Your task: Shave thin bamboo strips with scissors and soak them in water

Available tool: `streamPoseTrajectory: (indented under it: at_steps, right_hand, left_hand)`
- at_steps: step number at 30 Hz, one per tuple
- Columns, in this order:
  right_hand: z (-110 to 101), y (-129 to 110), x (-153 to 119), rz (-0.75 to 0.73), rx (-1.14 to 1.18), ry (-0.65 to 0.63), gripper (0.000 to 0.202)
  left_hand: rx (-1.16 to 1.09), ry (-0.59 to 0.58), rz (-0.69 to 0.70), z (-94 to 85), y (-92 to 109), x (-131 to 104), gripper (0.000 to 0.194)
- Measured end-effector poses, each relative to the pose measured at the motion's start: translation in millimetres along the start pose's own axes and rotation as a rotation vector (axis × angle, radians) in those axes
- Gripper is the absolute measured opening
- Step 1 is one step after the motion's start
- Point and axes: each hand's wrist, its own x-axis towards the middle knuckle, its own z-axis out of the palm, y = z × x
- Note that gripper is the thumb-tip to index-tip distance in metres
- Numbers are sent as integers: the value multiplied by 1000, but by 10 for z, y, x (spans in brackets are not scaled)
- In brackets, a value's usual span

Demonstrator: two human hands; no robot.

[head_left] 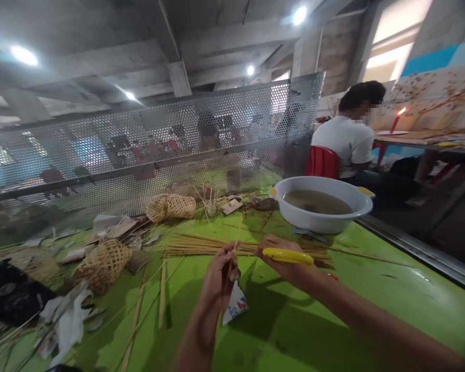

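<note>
My left hand (222, 271) is closed on a thin bamboo strip (239, 232), which sticks up above the fingers. A white printed piece (236, 305) shows just below that hand. To the right, my right hand (279, 254) is wrapped round a tool with a yellow handle (289, 255); its working end is hidden by the hand. Behind both hands a bundle of bamboo strips (201, 245) lies across the green table (294, 330).
A white basin (321, 219) of murky water stands at the back right. Woven bamboo baskets (103, 263), scraps and loose strips lie on the left. A perforated metal screen (158, 150) borders the back. A seated person (344, 142) is beyond the basin.
</note>
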Motion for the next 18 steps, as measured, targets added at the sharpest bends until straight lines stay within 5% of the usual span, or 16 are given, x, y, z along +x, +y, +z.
streamPoseTrajectory:
  at_steps: [5, 11, 18]
  right_hand:
    - [5, 66, 12, 68, 68, 133, 23]
    - [22, -9, -16, 9, 133, 56, 19]
    - [22, 93, 15, 95, 62, 176, 27]
  left_hand:
    - [-12, -36, -10, -16, -18, 25, 38]
    - [-10, -10, 17, -6, -7, 16, 39]
    - [12, 41, -31, 31, -11, -16, 46]
